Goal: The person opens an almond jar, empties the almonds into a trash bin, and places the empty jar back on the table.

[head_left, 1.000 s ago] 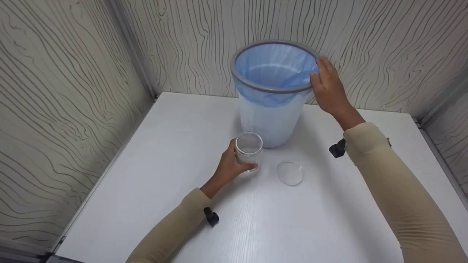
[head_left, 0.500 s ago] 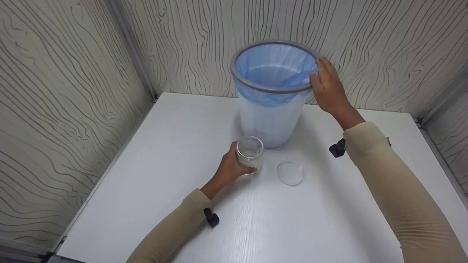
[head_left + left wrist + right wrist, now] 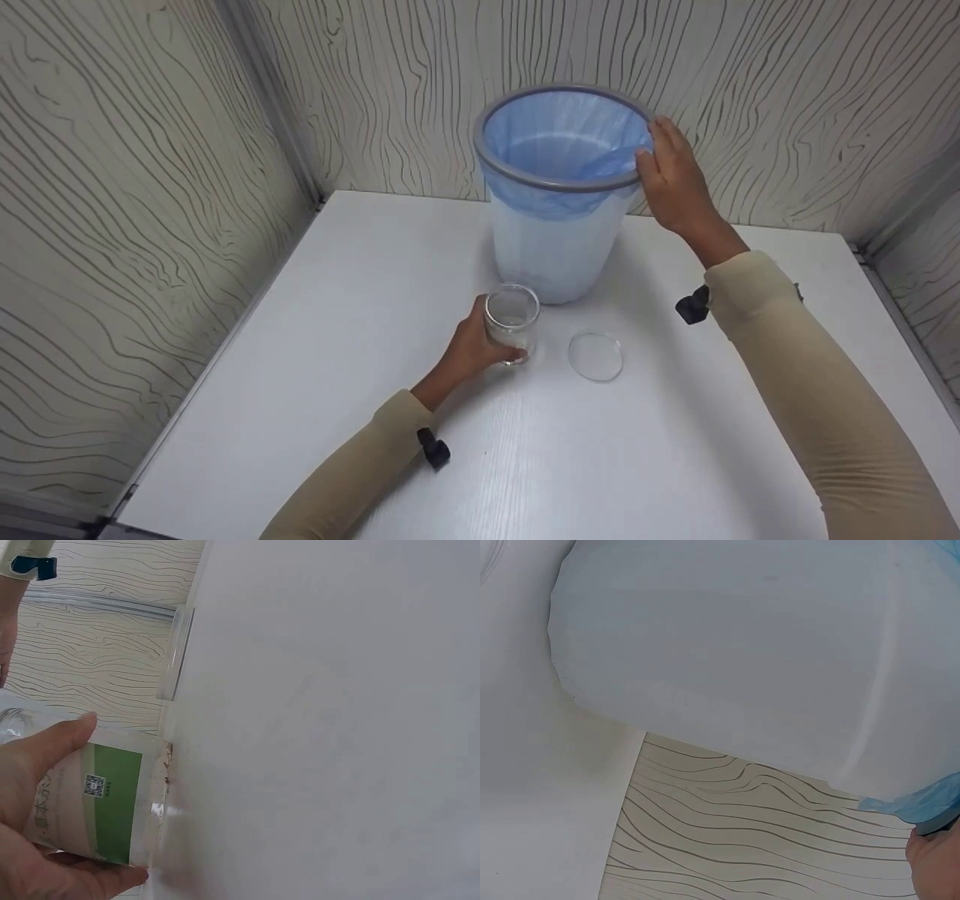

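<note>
My left hand (image 3: 471, 346) grips a clear glass jar (image 3: 511, 321) that stands upright and lidless on the white table (image 3: 337, 360), just in front of the bin. In the left wrist view the jar (image 3: 97, 799) carries a green and white label, and my left hand's thumb (image 3: 52, 746) and fingers curl round it. A round clear lid (image 3: 595, 355) lies flat on the table to the right of the jar. My right hand (image 3: 673, 180) holds the right side of the bin's grey rim (image 3: 525, 180), thumb on the rim and fingers outside it.
The white bin (image 3: 555, 247) is lined with a blue bag (image 3: 555, 142) and stands at the back of the table against the wood-grain wall (image 3: 787, 90). Walls close off the left, back and right sides. In the right wrist view the bin wall (image 3: 742, 652) fills most of the frame.
The jar in my left hand has come down slightly and a little toward me. My right hand has stayed on the bin rim.
</note>
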### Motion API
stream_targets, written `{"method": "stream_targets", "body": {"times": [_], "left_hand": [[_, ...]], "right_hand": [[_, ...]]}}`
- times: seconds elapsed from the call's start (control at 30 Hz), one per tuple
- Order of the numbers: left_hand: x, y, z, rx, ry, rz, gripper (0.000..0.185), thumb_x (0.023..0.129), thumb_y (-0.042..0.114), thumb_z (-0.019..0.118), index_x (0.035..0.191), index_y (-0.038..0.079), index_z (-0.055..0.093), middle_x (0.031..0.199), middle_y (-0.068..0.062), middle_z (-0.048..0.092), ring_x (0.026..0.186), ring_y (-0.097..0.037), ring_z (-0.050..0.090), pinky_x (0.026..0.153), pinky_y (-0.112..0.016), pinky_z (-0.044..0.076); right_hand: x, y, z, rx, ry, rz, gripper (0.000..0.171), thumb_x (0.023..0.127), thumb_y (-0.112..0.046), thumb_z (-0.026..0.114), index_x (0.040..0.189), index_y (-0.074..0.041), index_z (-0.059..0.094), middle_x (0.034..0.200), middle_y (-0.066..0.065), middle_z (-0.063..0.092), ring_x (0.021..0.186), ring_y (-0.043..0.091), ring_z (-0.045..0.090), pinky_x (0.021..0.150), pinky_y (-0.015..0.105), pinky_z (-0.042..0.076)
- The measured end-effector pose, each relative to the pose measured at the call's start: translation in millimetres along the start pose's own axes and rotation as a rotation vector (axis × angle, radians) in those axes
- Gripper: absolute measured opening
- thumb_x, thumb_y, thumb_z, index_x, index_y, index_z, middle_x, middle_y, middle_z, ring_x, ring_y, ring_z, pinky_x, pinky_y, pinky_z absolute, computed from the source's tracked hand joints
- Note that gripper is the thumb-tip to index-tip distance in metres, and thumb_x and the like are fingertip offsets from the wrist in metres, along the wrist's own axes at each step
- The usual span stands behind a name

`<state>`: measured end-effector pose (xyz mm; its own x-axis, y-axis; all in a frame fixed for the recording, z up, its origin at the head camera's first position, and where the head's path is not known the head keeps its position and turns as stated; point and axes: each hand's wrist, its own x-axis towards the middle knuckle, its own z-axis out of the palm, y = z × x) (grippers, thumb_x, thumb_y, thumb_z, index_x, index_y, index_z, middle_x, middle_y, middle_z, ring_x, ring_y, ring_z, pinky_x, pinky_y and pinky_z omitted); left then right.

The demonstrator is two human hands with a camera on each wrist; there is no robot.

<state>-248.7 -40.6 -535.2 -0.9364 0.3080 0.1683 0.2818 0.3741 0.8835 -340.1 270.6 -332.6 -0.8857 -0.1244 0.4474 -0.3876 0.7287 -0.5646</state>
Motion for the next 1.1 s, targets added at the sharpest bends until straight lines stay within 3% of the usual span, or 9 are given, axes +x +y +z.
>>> {"method": "stream_targets", "body": {"times": [0.57, 0.83, 0.97, 1.1], "left_hand": [[0.4, -5.1, -11.8, -0.04, -0.08, 0.009, 0.116, 0.068, 0.024, 0.096, 0.158, 0.017, 0.023, 0.149, -0.013, 0.05, 0.141, -0.029, 0.044, 0.117, -0.05, 0.031], [-3.8, -1.4, -25.7, 0.077, -0.112, -0.036, 0.122, 0.073, 0.042, 0.091, 0.163, 0.018, 0.013, 0.157, -0.016, 0.041, 0.147, -0.035, 0.034, 0.117, -0.058, 0.031], [-2.3, 2.2, -37.6, 0.123, -0.105, -0.032, 0.114, 0.081, 0.052, 0.082, 0.164, 0.02, 0.012, 0.16, -0.017, 0.036, 0.148, -0.036, 0.032, 0.117, -0.058, 0.03], [6.2, 10.2, -54.2, 0.12, -0.079, -0.027, 0.091, 0.097, 0.056, 0.059, 0.164, 0.02, 0.009, 0.163, -0.018, 0.028, 0.15, -0.035, 0.027, 0.118, -0.058, 0.027]], "right_hand": [[0, 2, 1, -0.011, -0.001, -0.003, 0.068, 0.107, -0.041, 0.029, 0.16, 0.0, 0.021, 0.168, 0.013, 0.013, 0.155, 0.027, 0.009, 0.125, 0.047, 0.01], [-4, 1, -1, -0.027, -0.026, 0.009, 0.069, 0.107, -0.042, 0.03, 0.16, 0.0, 0.018, 0.168, 0.016, 0.012, 0.155, 0.031, 0.008, 0.125, 0.05, 0.009], [-5, 1, -3, -0.021, -0.049, 0.001, 0.071, 0.108, -0.045, 0.028, 0.161, -0.001, 0.014, 0.169, 0.016, 0.009, 0.155, 0.033, 0.006, 0.125, 0.052, 0.008], [-3, 1, -5, 0.002, -0.053, -0.011, 0.073, 0.108, -0.049, 0.026, 0.161, 0.0, 0.011, 0.169, 0.017, 0.007, 0.155, 0.033, 0.004, 0.125, 0.052, 0.005]]}}
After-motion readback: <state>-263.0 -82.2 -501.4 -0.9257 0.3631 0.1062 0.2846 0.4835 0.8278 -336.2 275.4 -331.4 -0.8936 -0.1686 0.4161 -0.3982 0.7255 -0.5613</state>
